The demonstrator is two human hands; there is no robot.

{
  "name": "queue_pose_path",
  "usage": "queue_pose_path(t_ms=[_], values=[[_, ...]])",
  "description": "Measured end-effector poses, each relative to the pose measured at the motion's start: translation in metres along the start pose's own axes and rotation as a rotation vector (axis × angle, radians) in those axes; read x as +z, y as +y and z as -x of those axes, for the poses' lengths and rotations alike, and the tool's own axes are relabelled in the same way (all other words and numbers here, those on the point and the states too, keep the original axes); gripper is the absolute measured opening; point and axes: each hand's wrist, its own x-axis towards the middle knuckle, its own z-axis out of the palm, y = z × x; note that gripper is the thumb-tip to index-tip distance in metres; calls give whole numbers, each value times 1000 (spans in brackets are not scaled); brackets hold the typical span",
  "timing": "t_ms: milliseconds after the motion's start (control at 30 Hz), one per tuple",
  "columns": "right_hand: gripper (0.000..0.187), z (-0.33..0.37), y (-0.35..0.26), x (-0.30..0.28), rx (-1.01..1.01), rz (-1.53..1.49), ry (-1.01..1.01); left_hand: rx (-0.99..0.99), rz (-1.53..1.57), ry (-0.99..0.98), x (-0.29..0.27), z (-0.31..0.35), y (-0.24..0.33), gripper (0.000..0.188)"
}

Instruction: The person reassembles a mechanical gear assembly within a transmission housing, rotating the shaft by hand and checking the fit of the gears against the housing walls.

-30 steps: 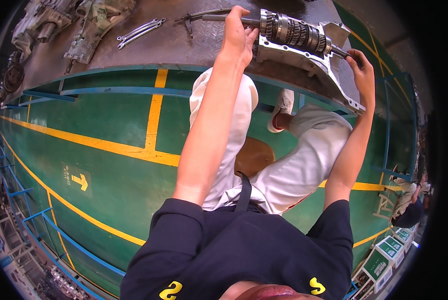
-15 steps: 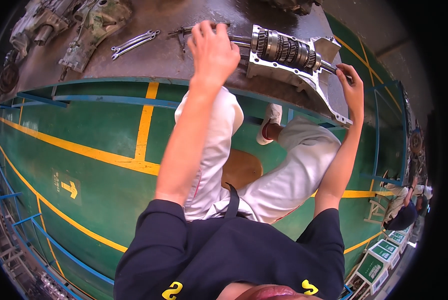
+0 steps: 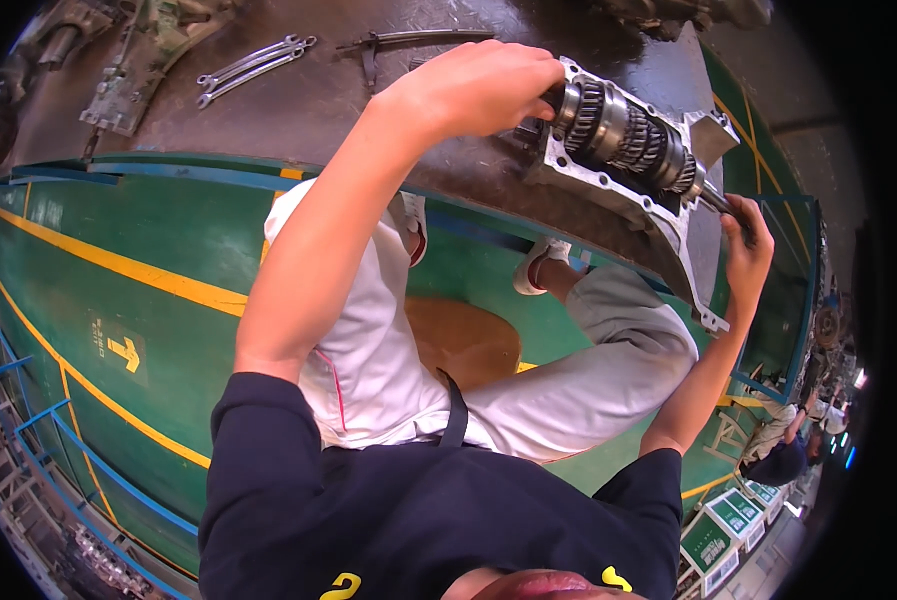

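Observation:
A gear shaft (image 3: 629,135) with several toothed gears sits lengthwise in an open aluminium gearbox housing (image 3: 624,195) at the bench's right side. My left hand (image 3: 494,90) is closed around the shaft's left end, fingers curled over it and partly hidden. At the far end, my right hand (image 3: 751,245) grips the thin bare shaft end sticking out of the housing. Whether the shaft is raised off its seats, I cannot tell. Beyond my left wrist, a dark shift rod with a fork (image 3: 424,38) lies on the bench.
Several combination wrenches (image 3: 257,70) lie on the metal workbench (image 3: 319,125), left of the rod. Another gearbox casing (image 3: 129,90) stands at the far left. Below the blue bench edge is a wooden stool (image 3: 464,335). A person (image 3: 784,450) is off to the right.
My left hand has left the shift rod and moved right onto the gear shaft's left end. My right hand stays at the shaft's other end. The view has shifted.

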Motion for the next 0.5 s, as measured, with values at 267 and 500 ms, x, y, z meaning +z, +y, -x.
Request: queue_pose_path(t_ms=[267,500], values=[[35,-18,37,-22,364,-98,-171,117,-27,68,8,-2,-3,19],[27,4,14,-20,167,-170,-97,96,-27,94,9,4,-2,21]])
